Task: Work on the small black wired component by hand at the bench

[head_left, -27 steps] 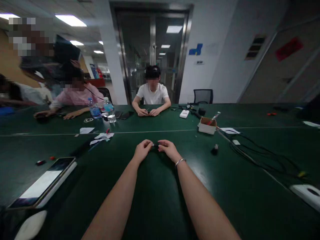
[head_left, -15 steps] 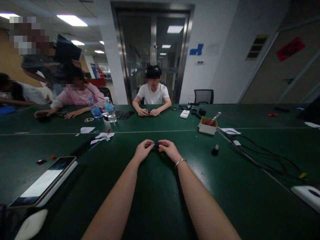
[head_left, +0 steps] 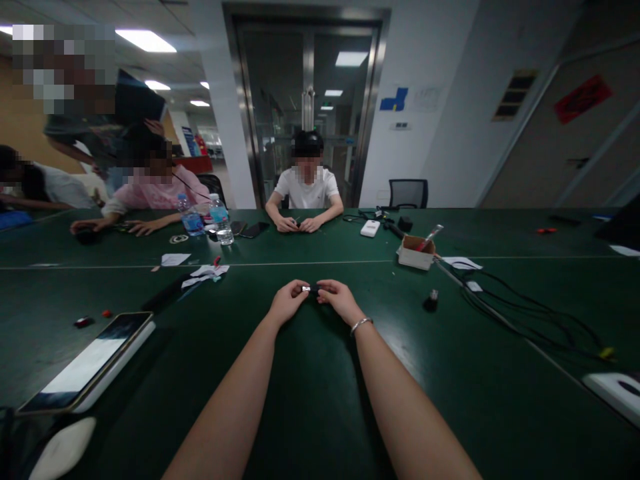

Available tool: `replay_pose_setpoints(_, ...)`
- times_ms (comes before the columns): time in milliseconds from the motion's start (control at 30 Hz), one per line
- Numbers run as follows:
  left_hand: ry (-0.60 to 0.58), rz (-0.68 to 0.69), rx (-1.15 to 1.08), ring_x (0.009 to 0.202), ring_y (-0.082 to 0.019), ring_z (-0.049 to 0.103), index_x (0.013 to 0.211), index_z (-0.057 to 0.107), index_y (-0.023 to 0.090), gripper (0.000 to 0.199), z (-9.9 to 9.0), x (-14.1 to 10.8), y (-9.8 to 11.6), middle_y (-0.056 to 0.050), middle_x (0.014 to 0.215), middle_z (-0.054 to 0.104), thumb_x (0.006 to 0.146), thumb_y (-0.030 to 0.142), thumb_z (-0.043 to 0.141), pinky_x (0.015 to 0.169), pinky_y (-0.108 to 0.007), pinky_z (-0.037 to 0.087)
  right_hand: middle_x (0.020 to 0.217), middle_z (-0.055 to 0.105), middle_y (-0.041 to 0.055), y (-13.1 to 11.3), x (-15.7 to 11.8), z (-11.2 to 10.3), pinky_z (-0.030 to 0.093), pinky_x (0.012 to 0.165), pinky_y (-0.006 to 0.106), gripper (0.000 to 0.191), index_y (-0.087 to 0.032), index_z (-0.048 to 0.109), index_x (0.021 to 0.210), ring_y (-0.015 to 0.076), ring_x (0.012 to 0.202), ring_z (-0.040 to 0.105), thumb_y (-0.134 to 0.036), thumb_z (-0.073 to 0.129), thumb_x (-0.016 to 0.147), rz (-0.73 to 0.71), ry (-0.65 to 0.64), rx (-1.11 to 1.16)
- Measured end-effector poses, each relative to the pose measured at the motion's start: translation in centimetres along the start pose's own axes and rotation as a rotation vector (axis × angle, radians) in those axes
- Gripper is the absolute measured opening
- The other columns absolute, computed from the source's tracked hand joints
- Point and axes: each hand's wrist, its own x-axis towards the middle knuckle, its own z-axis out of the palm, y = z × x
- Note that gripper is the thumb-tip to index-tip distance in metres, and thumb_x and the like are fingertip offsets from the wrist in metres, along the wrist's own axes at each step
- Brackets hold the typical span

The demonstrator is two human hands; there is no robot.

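Out in front of me, just over the green table (head_left: 320, 387), both hands pinch a small dark piece with a shiny silver end (head_left: 314, 289); its exact kind is too small to tell. My left hand (head_left: 289, 301) is closed on the silver end with thumb and fingertips. The black end is gripped by my right hand (head_left: 341, 300), whose wrist wears a silver bracelet (head_left: 361, 325). Fingers partly cover the piece at both ends. To the right of my hands stands another small black piece with a silver top (head_left: 431, 300).
At left lie a phone (head_left: 93, 363) on a white box, a white mouse-like object (head_left: 64, 448) and paper scraps (head_left: 205, 275). Right holds a small open box (head_left: 416, 253) and black cables (head_left: 530, 303). Water bottles (head_left: 221, 220) stand farther back. A person in white (head_left: 307, 190) sits opposite.
Both hands stay in place, still holding the piece. Its silver end shows more brightly between the fingers now.
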Motion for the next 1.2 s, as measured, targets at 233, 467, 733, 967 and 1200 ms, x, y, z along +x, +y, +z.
replay_pose_setpoints(233, -0.011, -0.057, -0.004, 0.079, -0.016, 0.06, 0.099, 0.066, 0.02, 0.029, 0.1, 0.3, -0.3, -0.005, 0.087, 0.068, 0.079, 0.039, 0.058, 0.074, -0.029, 0.046, 0.082, 0.068, 0.0034, -0.3, -0.3, 0.2, 0.056, 0.064, 0.025, 0.027, -0.014, 0.066, 0.096, 0.0097, 0.063, 0.065, -0.013, 0.07, 0.069, -0.008, -0.012, 0.022)
replay_pose_setpoints(467, -0.004, -0.081, 0.004, 0.077, -0.017, 0.061, 0.093, 0.066, 0.019, 0.031, 0.1, 0.1, -0.1, -0.004, 0.085, 0.068, 0.079, 0.045, 0.056, 0.073, -0.029, 0.046, 0.085, 0.069, 0.0049, -0.4, -0.3, 0.1, 0.056, 0.068, 0.027, 0.028, -0.014, 0.066, 0.098, 0.0097, 0.063, 0.064, -0.014, 0.07, 0.07, 0.008, -0.014, -0.004)
replay_pose_setpoints(733, -0.024, -0.088, 0.055, 0.075, -0.017, 0.06, 0.091, 0.067, 0.019, 0.036, -0.1, -0.1, 0.4, -0.004, 0.081, 0.067, 0.081, 0.05, 0.051, 0.07, -0.029, 0.045, 0.089, 0.069, 0.0062, -0.6, -0.4, 0.2, 0.057, 0.069, 0.028, 0.027, -0.015, 0.066, 0.099, 0.0103, 0.064, 0.065, -0.013, 0.069, 0.072, 0.017, -0.008, -0.023)
replay_pose_setpoints(967, -0.015, -0.072, 0.084, 0.071, -0.017, 0.059, 0.087, 0.067, 0.02, 0.038, -0.2, -0.3, 0.6, -0.003, 0.078, 0.066, 0.081, 0.053, 0.048, 0.068, -0.028, 0.044, 0.087, 0.069, 0.0055, -0.2, -0.2, 0.0, 0.056, 0.068, 0.027, 0.029, -0.014, 0.066, 0.1, 0.0104, 0.065, 0.065, -0.015, 0.069, 0.072, -0.007, -0.023, -0.014)
replay_pose_setpoints(1200, -0.011, -0.07, 0.102, 0.07, -0.016, 0.059, 0.082, 0.065, 0.02, 0.039, 0.0, 0.0, 0.3, -0.002, 0.073, 0.065, 0.082, 0.053, 0.045, 0.069, -0.028, 0.044, 0.085, 0.067, 0.004, -0.3, -0.3, 0.1, 0.056, 0.068, 0.027, 0.029, -0.014, 0.066, 0.098, 0.01, 0.065, 0.065, -0.016, 0.071, 0.069, -0.007, -0.019, 0.006)
